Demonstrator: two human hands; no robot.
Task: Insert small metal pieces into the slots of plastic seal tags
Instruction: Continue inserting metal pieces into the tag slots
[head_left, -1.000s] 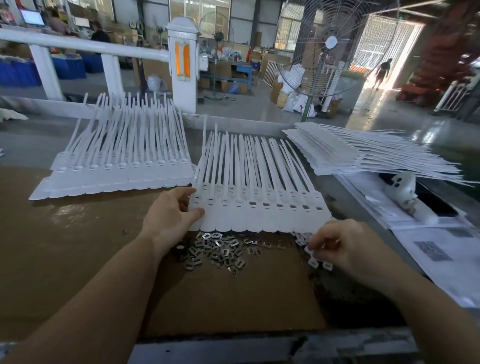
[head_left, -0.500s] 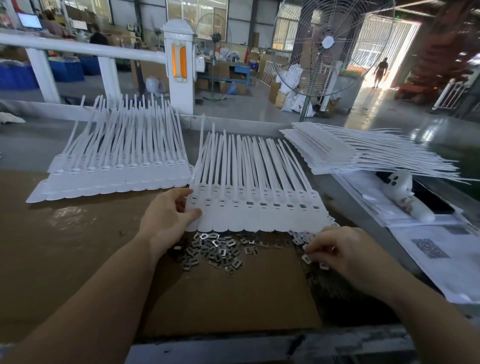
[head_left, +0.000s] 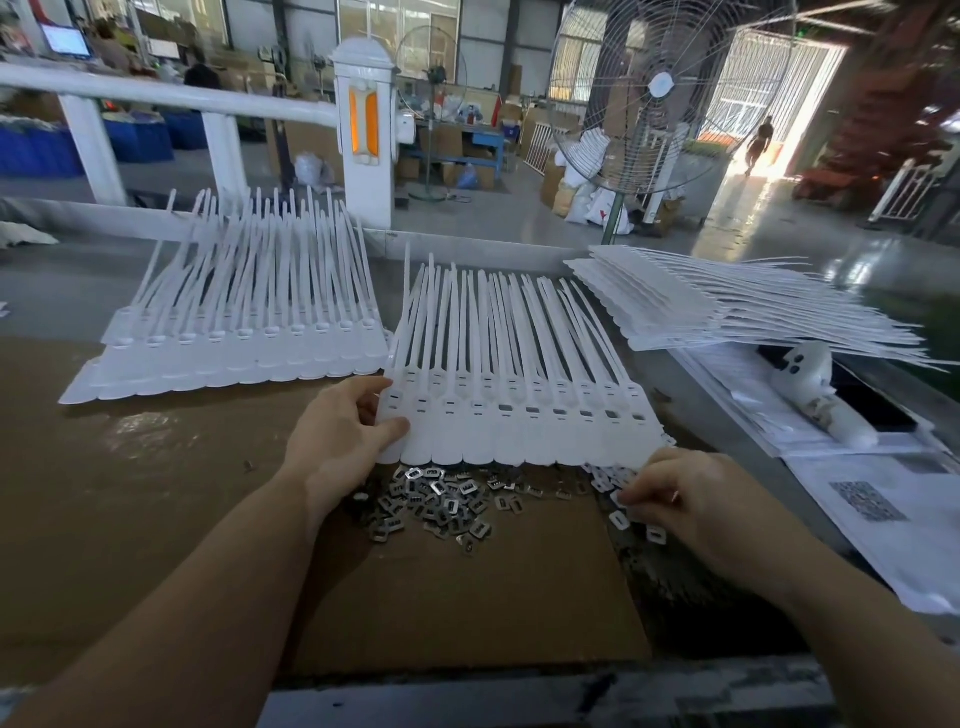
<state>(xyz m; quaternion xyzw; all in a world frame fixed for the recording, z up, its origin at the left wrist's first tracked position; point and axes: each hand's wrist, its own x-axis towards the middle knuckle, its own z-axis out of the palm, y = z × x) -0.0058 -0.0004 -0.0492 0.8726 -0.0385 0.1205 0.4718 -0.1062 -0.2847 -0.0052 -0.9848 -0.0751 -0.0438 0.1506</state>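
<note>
A joined strip of white plastic seal tags (head_left: 524, 415) lies in front of me on brown cardboard, its straps pointing away. Each tag head has a small slot. My left hand (head_left: 340, 441) grips the strip's left end, thumb on top and fingers behind the edge. A heap of small metal pieces (head_left: 441, 501) lies just below the strip. My right hand (head_left: 685, 499) is at the strip's lower right corner, fingers curled over some scattered metal pieces (head_left: 621, 519); whether it pinches one is hidden.
Another stack of tag strips (head_left: 244, 332) lies at the left, and a third stack (head_left: 701, 301) at the back right. Printed papers (head_left: 883, 514) and a white plastic object (head_left: 815, 395) lie to the right. A white railing (head_left: 218, 104) and a standing fan (head_left: 660, 93) are beyond the table.
My right hand has shifted slightly left and down among the loose pieces near the strip's right corner. My left hand keeps its hold on the strip's left end.
</note>
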